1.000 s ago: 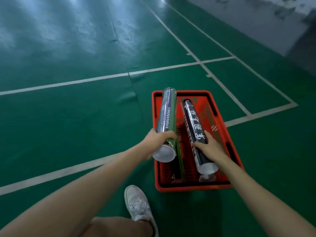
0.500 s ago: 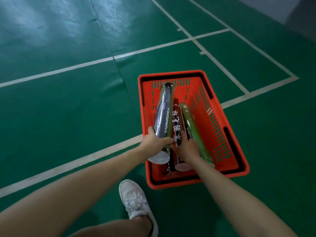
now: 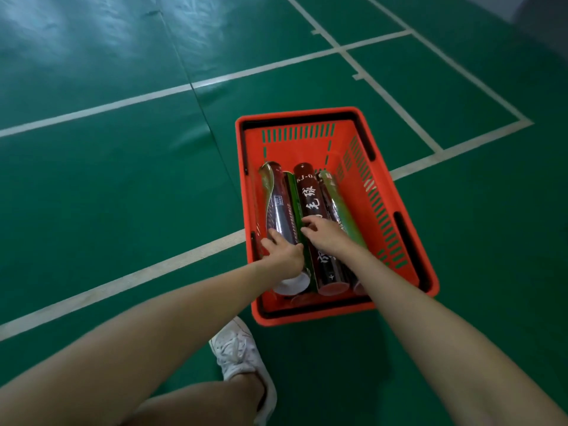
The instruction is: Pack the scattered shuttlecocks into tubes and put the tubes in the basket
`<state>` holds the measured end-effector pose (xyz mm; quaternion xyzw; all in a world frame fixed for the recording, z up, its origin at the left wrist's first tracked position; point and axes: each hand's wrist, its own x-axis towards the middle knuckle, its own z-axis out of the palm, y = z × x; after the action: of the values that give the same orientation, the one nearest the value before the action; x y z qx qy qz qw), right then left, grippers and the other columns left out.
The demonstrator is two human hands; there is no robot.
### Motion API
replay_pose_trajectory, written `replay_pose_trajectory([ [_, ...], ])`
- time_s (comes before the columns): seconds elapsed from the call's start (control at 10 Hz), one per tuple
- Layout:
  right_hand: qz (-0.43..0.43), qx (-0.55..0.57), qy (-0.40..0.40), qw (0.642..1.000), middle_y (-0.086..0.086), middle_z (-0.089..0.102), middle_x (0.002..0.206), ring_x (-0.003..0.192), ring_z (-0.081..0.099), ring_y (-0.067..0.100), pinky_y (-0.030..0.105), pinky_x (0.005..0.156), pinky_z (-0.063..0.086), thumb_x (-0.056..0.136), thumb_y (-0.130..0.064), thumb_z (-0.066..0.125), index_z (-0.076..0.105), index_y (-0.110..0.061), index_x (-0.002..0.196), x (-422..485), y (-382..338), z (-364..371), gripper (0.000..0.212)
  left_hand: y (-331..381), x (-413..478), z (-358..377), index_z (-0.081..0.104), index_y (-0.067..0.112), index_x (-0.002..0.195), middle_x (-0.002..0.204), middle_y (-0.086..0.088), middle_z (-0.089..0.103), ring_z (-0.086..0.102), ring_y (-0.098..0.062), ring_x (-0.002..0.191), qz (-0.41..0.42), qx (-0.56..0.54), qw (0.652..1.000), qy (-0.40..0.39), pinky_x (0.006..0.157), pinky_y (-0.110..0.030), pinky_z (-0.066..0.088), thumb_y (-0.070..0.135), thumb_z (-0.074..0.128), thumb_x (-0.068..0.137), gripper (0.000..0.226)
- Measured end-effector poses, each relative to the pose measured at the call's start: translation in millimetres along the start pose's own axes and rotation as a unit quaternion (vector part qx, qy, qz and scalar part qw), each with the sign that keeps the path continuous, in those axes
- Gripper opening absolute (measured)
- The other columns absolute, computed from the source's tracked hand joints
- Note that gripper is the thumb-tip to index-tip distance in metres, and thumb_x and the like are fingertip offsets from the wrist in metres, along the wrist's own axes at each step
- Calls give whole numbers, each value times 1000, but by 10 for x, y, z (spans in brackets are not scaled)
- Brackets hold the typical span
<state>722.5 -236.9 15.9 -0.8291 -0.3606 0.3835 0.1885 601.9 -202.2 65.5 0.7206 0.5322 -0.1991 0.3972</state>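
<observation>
View from a head-worn camera, looking down at a red plastic rectangular basket [image 3: 298,113] with slotted walls, standing on a green sports court floor [image 3: 123,195] marked with white painted lines [image 3: 123,281]. Several long cylindrical shuttlecock tubes lie side by side, lengthwise, on the bottom of the basket. On the left is a glossy dark tube with a white end cap [image 3: 278,207]. In the middle is a dark tube with white lettering [image 3: 310,201]. On the right, touching it, is a shiny green tube [image 3: 341,210]. A narrow strip of green shows between the two dark tubes; whether it is a further tube cannot be told. Two bare forearms reach in from the bottom of the view. The left hand [image 3: 284,253] grips the near end of the glossy dark tube, thumb laid along its top and fingers curled around its side, partly hidden. The right hand [image 3: 329,238] rests on top of the lettered tube with its fingers [image 3: 307,223] loosely bent and spread, the tips touching the tube and not wrapped around it. Just in front of the basket's near edge is a white lace-up sports shoe [image 3: 238,355], with a bare leg above it.
</observation>
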Motion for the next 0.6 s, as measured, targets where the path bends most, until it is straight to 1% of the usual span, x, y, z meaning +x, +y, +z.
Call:
replay_pose_trajectory([
  [0.1,7,-204,6,979,5,37,149,136,29,29,46,108,33,93,-36,53,37,-24,144,96,217,62,55,8,127,42,-8,8,152,159,-19,-6,4,-38,146,-18,32,999,-35,117,-48,10,26,36,102,68],
  [0.2,-10,-247,-7,969,2,19,157,141,20,28,46,113,26,91,-40,57,30,-24,147,82,395,78,64,-62,211,160,-9,5,152,158,-18,-18,-9,-38,146,27,140,989,-37,118,-47,6,8,37,98,70],
  [0.3,-17,-255,-6,967,0,8,160,142,24,27,48,118,12,93,-40,54,22,-27,150,27,513,139,66,-115,339,141,4,-2,151,158,-22,-8,-9,-41,145,70,160,984,-43,120,-45,7,3,36,97,63],
  [0.4,-11,-294,-11,956,1,6,161,143,20,26,51,117,2,93,-38,54,20,-28,150,-13,536,209,67,-112,337,58,27,-4,146,154,-21,18,10,-41,143,99,166,980,-47,118,-44,16,7,39,97,51],
  [0.5,-6,-279,-7,960,6,19,156,145,13,27,57,115,5,93,-30,54,22,-25,150,-63,424,210,66,-89,296,-104,49,2,134,145,-19,40,42,-32,131,117,173,976,-56,105,-35,36,9,49,95,40],
  [0.6,-16,-245,30,969,6,43,141,132,36,28,49,110,27,92,-28,55,36,-19,143,-170,147,49,55,-58,112,-250,59,4,124,125,-14,60,58,-28,114,132,176,974,-55,88,-31,47,12,50,95,32],
])
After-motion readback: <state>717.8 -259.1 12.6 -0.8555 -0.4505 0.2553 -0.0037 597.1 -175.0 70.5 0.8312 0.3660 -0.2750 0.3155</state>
